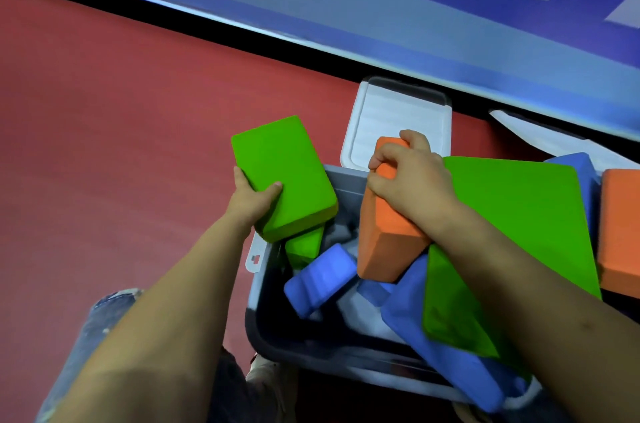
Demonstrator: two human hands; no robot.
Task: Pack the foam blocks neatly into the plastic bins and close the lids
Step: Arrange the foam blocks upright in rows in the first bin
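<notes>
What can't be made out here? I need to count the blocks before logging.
- Head view: bin floor and lower blocks, hidden by piled blocks and both arms.
- Orange block at right, cut off by the frame edge.
- Second lid, partly behind the large green block.

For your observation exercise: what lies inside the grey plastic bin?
Inside the bin: two blue blocks, a small green block, white lining. Arms and held blocks cover the rest.

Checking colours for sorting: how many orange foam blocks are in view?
2: one orange foam block gripped by the right hand over the grey plastic bin; another at the right edge. Others may be hidden.
</notes>
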